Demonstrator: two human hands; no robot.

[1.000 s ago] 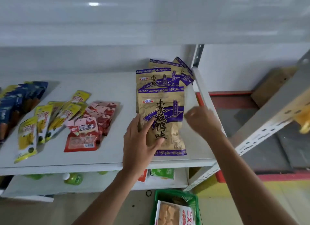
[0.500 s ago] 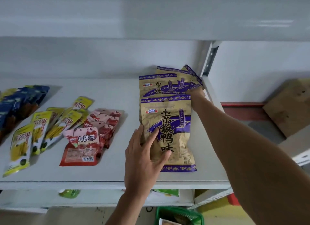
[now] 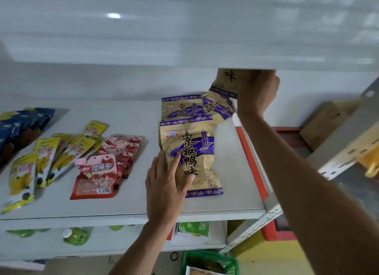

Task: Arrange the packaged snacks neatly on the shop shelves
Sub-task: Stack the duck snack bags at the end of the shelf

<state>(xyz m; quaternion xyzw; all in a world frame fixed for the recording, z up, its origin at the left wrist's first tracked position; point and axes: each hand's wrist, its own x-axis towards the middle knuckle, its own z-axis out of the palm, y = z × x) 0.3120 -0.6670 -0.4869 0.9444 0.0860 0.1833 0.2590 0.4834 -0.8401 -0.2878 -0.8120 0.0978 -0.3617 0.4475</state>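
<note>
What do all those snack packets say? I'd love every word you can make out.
"素板鸭味": front gold packet under the left hand.
"味": gold packet lifted by the right hand.
"樱桃干": red packet.
"芒果": yellow packets.
Logos, barcode, small print: too small to read.

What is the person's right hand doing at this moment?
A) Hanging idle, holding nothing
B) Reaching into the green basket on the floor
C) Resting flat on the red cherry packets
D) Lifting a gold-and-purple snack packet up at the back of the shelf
D: the right hand grips a gold-and-purple snack packet raised above the back of the row, just under the upper shelf, while the left hand rests on the front packet.
</note>
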